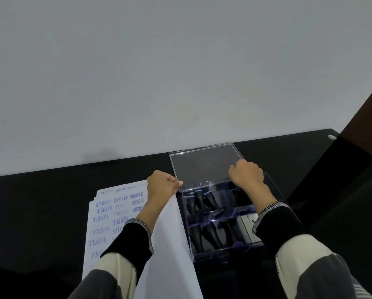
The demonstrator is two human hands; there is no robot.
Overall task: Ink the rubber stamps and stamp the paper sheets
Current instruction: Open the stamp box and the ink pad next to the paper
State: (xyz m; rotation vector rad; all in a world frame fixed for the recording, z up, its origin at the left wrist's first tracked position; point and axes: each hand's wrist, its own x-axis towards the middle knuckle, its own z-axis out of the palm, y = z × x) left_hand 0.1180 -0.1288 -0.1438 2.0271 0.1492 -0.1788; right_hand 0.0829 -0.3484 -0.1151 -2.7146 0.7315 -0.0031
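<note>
A clear compartment box [223, 254] stands on the black table and holds several black rubber stamps [199, 234]. Its clear lid [202, 165] is tilted up at the back. My right hand [246, 173] curls over the lid's front right edge and grips it. My left hand [163, 186] pinches the top of a blank white sheet [170, 244], which rises from the near edge along the box's left side. The left thumb is next to the lid's left corner. A stack of stamped sheets [107, 212] with blue SAMPLE, FRAGILE and AMENDED marks lies left of the box, partly under my left arm.
The black table [40, 201] butts against a plain grey wall [137, 72]. A pale flat item [248, 230] sits in the box's front right compartment, partly hidden by my right sleeve. A brown panel [366, 121] stands at the far right, past the table's corner.
</note>
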